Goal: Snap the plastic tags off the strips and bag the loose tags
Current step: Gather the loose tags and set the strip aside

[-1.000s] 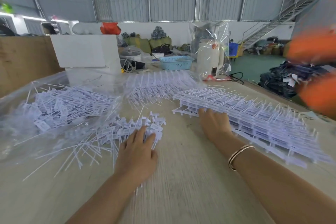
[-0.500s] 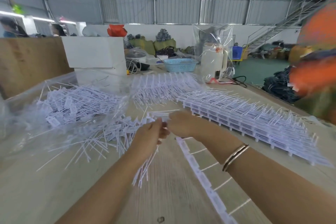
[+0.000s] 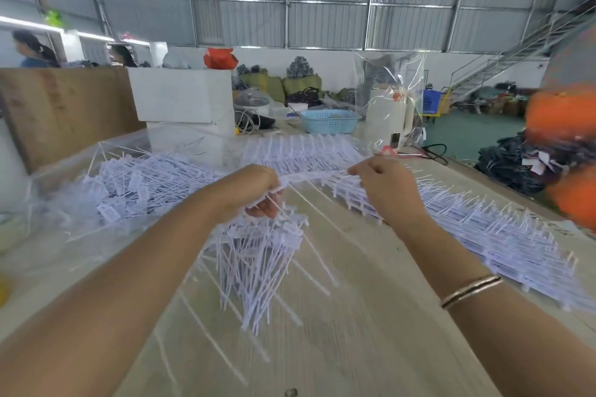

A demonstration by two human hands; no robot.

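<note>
White tags [image 3: 258, 255], pale blue perforated basket [image 3: 329, 121], wood-grain table [image 3: 354, 332].

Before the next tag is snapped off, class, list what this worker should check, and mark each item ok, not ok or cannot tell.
1. Left hand grips the bunch of tags that hangs below it: ok.
2. Right hand holds the other end of the strip raised between the hands: ok.
3. Strip lifted off the table: ok.
4. Stack of uncut strips lies on the right, beside the right arm: ok.
5. Clear bag with loose tags lies on the left; whether its mouth is open: cannot tell.
6. How many tags are left on the held strip: cannot tell, it is blurred.
</note>
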